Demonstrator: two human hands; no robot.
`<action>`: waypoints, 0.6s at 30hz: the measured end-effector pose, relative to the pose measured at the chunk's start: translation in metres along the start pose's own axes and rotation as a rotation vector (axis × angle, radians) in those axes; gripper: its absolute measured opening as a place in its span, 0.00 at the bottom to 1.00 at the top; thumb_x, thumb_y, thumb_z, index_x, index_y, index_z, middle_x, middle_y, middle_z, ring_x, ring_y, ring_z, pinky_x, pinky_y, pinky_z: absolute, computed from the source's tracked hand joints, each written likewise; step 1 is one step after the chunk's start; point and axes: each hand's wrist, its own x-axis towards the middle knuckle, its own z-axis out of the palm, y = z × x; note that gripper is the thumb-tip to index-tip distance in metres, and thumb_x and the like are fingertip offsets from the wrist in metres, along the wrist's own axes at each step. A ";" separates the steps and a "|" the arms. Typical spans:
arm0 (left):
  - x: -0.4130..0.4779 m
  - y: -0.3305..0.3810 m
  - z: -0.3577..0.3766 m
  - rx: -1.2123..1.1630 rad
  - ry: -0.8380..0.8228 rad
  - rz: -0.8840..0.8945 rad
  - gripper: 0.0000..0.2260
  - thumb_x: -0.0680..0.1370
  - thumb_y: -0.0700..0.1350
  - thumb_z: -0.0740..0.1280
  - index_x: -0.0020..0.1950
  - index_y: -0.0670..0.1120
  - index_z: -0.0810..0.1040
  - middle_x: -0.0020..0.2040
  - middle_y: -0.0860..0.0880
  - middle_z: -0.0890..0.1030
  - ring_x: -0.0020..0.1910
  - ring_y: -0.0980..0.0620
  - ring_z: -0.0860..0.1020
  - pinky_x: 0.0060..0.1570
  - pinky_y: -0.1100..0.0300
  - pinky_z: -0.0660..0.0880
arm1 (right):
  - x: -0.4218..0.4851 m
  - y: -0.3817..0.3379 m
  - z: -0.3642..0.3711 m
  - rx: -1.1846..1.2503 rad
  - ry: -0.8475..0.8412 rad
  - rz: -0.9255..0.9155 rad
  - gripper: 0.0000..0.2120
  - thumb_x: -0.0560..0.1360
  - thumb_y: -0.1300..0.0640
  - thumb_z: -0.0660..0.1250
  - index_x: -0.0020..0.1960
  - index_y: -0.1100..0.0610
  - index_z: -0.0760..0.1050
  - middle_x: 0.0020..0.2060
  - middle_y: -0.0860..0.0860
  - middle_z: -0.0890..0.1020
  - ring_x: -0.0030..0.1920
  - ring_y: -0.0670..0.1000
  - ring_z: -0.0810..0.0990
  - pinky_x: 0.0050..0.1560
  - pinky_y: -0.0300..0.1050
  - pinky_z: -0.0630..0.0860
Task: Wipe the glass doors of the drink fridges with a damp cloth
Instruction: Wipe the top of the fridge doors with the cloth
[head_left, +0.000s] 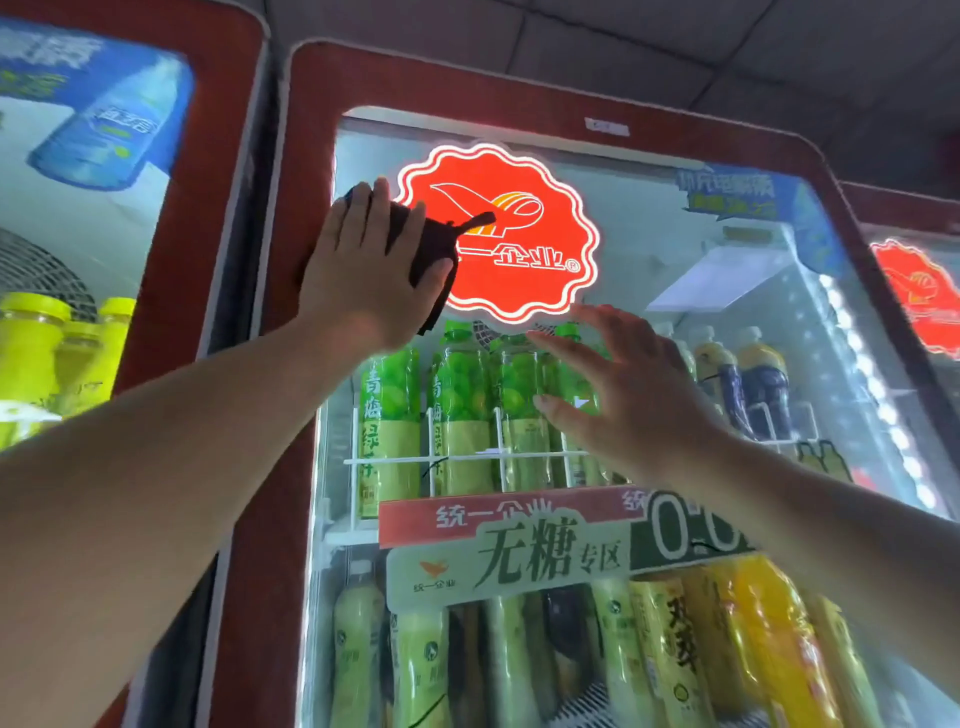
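The middle fridge's glass door (675, 244) fills the view, framed in dark red. My left hand (363, 270) presses a dark cloth (434, 249) flat against the glass near its upper left corner, beside a glowing red logo sign (519, 234). Its fingers lie straight over the cloth, and part of the cloth hangs below the palm. My right hand (618, 384) is spread with relaxed fingers in front of the glass below the sign, holding nothing. Whether it touches the glass I cannot tell.
Green bottles (457, 410) stand on a wire shelf behind the glass, with yellow ones below a sugar-free banner (519, 551). Another fridge door (83, 208) is at the left, a third (914, 291) at the right edge. Ceiling tiles show above.
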 end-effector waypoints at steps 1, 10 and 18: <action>-0.002 0.003 0.002 -0.009 0.017 -0.013 0.32 0.81 0.63 0.39 0.82 0.48 0.43 0.81 0.39 0.43 0.80 0.42 0.41 0.78 0.48 0.39 | -0.001 0.004 0.000 -0.002 -0.009 0.021 0.34 0.73 0.31 0.47 0.78 0.35 0.50 0.80 0.47 0.48 0.80 0.51 0.45 0.77 0.54 0.47; -0.074 0.052 0.017 -0.089 0.063 0.216 0.33 0.80 0.62 0.40 0.80 0.48 0.59 0.80 0.37 0.55 0.79 0.38 0.53 0.77 0.44 0.50 | -0.016 0.024 0.019 0.049 -0.118 0.106 0.39 0.69 0.21 0.45 0.77 0.31 0.40 0.79 0.44 0.38 0.80 0.50 0.38 0.76 0.52 0.42; -0.088 0.062 0.005 -0.015 -0.055 0.400 0.35 0.75 0.64 0.31 0.81 0.54 0.45 0.81 0.44 0.42 0.80 0.45 0.41 0.78 0.47 0.41 | -0.015 0.029 0.023 0.043 -0.091 0.074 0.38 0.69 0.21 0.44 0.76 0.29 0.43 0.79 0.44 0.39 0.79 0.51 0.39 0.75 0.51 0.39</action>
